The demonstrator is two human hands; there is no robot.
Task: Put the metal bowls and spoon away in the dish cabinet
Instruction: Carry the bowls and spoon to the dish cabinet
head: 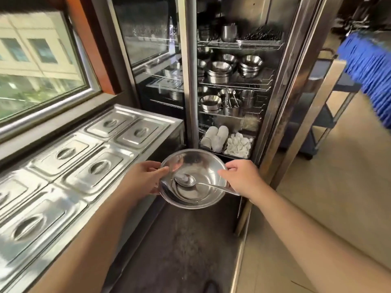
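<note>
I hold a shiny metal bowl [193, 163] in front of me at waist height, in front of the open dish cabinet [277, 85]. My left hand [142, 176] grips its left rim and my right hand [243, 176] grips its right rim. A metal spoon [186, 180] lies inside the bowl, its handle running right under my right hand. Whether a second bowl is nested underneath is hard to tell. The cabinet's wire shelves carry stacked metal bowls [220, 70], a cup of utensils [231, 106] and white cups [214, 136].
The cabinet's right door [300, 115] stands swung open toward me. On the left a steel counter with several lidded food pans [95, 166] runs under a window [40, 60]. A blue object [368, 66] and a cart stand at the right. Dark floor lies below.
</note>
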